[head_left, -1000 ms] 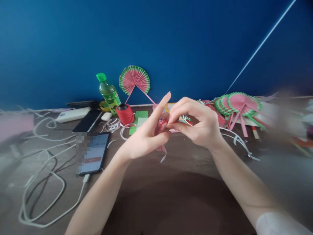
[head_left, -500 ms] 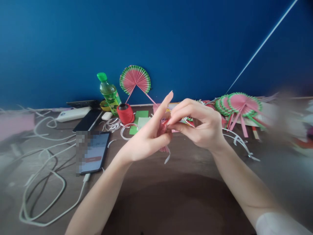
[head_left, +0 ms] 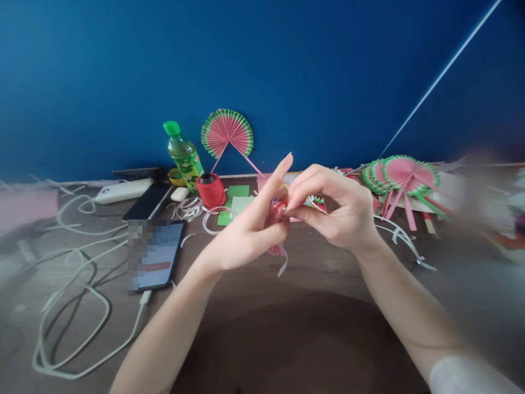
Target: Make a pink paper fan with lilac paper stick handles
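My left hand point(head_left: 246, 230) and right hand point(head_left: 336, 210) meet above the middle of the brown desk point(head_left: 287, 328). Between them is a small folded pink pleated paper piece point(head_left: 275, 232), mostly hidden by the fingers. The left hand's lower fingers curl round it while its index finger points up. The right hand's thumb and fingertips pinch the piece's top end. A thin white strip point(head_left: 283, 267) hangs down from its lower end.
A phone point(head_left: 158, 254) on a white cable point(head_left: 74, 328) lies at left. Behind stand a green bottle point(head_left: 184, 156), a red thread spool point(head_left: 210, 189) and a watermelon paper fan point(head_left: 227, 133) against the blue wall. More fans point(head_left: 400, 175) are piled at right, with white strips point(head_left: 404, 241).
Both hands have shifted slightly to the right and kept their hold on the pink piece. The right fingers have closed a little tighter on its top.
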Available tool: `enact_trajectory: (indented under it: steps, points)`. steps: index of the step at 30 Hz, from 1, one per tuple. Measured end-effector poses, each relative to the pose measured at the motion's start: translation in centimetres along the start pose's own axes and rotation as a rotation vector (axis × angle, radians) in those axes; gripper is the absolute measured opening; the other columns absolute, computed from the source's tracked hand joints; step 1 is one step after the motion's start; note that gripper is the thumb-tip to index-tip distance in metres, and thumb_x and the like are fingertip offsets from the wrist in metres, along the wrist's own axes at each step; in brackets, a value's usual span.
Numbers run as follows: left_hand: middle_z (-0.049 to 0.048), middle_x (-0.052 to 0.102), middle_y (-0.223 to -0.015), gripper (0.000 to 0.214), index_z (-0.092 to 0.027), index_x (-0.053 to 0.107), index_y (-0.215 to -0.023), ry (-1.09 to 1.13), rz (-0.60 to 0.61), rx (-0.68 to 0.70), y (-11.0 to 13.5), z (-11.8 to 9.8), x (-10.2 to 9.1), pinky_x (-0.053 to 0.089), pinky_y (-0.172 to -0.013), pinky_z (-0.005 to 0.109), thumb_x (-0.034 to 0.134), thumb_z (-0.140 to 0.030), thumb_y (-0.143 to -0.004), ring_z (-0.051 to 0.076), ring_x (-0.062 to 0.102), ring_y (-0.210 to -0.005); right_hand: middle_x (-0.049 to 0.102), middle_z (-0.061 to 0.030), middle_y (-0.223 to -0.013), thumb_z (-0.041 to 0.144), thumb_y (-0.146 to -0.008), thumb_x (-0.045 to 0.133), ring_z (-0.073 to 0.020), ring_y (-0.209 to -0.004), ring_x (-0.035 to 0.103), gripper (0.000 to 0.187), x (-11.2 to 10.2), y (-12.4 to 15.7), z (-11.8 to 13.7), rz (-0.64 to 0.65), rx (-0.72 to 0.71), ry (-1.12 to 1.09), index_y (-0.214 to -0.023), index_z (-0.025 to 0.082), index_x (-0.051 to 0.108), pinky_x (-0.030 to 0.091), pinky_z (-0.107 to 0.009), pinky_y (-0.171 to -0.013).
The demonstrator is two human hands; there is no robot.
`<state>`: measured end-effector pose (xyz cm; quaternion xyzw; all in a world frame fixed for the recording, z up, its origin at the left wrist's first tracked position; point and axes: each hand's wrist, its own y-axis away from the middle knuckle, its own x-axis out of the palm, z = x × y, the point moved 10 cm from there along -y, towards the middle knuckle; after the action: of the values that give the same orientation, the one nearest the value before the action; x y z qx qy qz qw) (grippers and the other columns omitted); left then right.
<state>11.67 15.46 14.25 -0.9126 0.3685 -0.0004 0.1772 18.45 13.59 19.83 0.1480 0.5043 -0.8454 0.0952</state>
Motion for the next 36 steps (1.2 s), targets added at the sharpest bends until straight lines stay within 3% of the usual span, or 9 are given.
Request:
enact_trajectory:
  steps: [20,30,36]
  points:
    - [0.0002,0.052,-0.089,0.082,-0.037,0.009,-0.143,-0.004,0.005,-0.11,0.2,0.9,0.0,0.043,-0.05,0.019,0.046,-0.007,-0.077,0.006,0.044,-0.057,0.062,0.001,-0.073,0.013,-0.078,0.063,-0.0136,-0.074,0.058,0.01,0.3,0.0,-0.3,0.058,0.021,0.041,-0.073,0.021,0.06,0.048,-0.031,-0.067]
    - [-0.0041,0.042,-0.072,0.08,-0.037,0.01,-0.143,-0.029,0.028,-0.12,0.4,0.9,0.0,0.042,-0.05,0.019,0.045,-0.007,-0.078,0.007,0.043,-0.056,0.063,0.0019,-0.072,0.01,-0.079,0.06,-0.0128,-0.071,0.058,0.014,0.5,0.0,-0.1,0.1,0.004,0.077,-0.072,0.022,0.06,0.047,-0.029,-0.065]
    - [-0.004,0.044,-0.071,0.076,-0.032,0.015,-0.144,0.025,-0.004,-0.104,0.1,1.0,-0.4,0.039,-0.055,0.021,0.047,-0.008,-0.078,0.007,0.041,-0.058,0.061,0.0011,-0.073,0.008,-0.08,0.057,-0.0124,-0.07,0.056,0.015,0.6,-0.1,0.1,0.089,-0.013,0.127,-0.072,0.021,0.059,0.046,-0.028,-0.064]
